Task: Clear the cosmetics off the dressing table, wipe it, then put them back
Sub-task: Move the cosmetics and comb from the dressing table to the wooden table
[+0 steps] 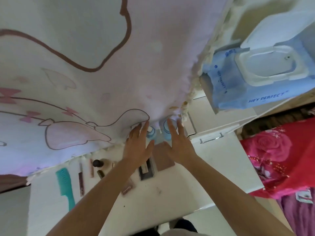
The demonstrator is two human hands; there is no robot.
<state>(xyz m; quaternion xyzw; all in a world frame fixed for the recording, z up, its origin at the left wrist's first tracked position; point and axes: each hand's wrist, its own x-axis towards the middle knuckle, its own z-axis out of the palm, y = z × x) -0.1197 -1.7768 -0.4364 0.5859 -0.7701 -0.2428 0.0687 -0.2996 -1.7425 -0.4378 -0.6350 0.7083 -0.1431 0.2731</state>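
Two blue bottles (151,135) stand just beside the outstretched fingers (172,130).

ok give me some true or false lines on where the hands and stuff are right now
1. The left hand and right hand reach out with straight fingers. True.
2. The comb is red. False: it is teal.
3. The left hand holds the comb. False: it lies untouched on the table.
4. A blue bottle and a blue jar stand at the fingertips. True.
5. The wipes pack lies beside the comb. False: it sits up on the right, far from it.
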